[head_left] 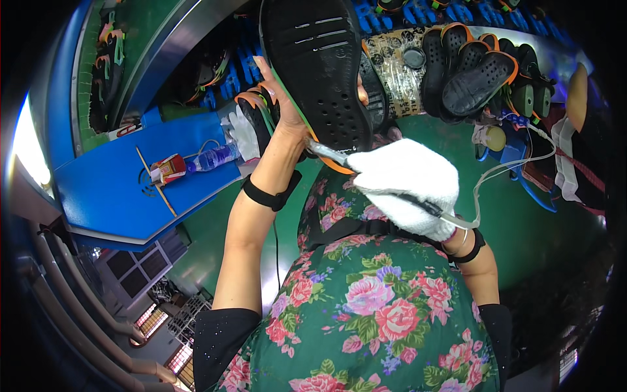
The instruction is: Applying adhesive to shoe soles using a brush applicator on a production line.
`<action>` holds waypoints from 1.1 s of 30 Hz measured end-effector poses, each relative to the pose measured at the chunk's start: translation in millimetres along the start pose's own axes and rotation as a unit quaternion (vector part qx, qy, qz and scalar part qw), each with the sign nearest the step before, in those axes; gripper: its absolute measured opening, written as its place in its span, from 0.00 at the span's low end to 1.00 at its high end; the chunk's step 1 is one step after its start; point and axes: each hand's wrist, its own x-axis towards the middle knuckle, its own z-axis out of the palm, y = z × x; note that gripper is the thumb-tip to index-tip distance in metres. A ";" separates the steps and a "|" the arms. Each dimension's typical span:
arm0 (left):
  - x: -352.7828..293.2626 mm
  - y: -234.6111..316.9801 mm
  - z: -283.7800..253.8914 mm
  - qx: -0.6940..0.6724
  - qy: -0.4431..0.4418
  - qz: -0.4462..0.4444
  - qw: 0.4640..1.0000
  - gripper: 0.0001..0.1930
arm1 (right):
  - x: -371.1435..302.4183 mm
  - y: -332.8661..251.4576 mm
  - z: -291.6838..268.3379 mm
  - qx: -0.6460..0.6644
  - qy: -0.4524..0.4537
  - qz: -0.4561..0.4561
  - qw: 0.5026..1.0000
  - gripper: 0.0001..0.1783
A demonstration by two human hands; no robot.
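Note:
My bare left hand [286, 111] is wrapped round a black shoe [320, 72] with an orange and green edge, raised toe-down in front of me. Its broad face, dotted with round holes, is turned toward me. In a white knit glove, my right hand [411, 183] grips a brush-like tool [332, 154] with a metal front part. The tip of this tool lies against the orange edge at the shoe's lower end. A clear tube [475, 196] runs from the tool's back end off to the right. Part of another black shoe [374, 91] shows behind the raised one.
Several black perforated shoes [480, 81] lie at the right on a taped surface [398, 72]. At the left, a blue table [111, 189] bears a bottle [214, 158], a red paper cup [168, 170], a thin stick [155, 179] and a white glove [243, 134]. Blue racks [418, 13] stand behind.

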 end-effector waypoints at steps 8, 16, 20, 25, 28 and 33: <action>-0.2 0.6 3.5 0.038 0.041 -0.040 0.998 0.65 | -8.2 7.2 -5.0 -0.044 0.011 0.013 0.999 0.11; 2.8 -1.5 -4.3 -0.001 -0.062 -0.067 0.996 0.63 | -3.9 16.0 -13.2 0.059 -0.068 0.023 0.996 0.13; 4.0 5.1 -18.5 0.034 -0.100 -0.153 0.983 0.57 | -12.2 24.5 -0.1 -0.106 -0.128 -0.123 0.978 0.17; -2.2 11.1 -1.7 0.202 0.048 -0.168 0.964 0.56 | 0.9 26.0 -4.3 0.093 -0.150 -0.064 0.982 0.17; 0.8 12.0 6.6 0.202 0.097 -0.235 0.946 0.52 | 1.6 33.8 -6.1 -0.039 -0.164 -0.114 0.979 0.22; 2.9 15.2 -12.0 0.205 0.036 -0.292 0.933 0.50 | 7.7 28.7 -6.2 0.000 -0.243 -0.089 0.966 0.21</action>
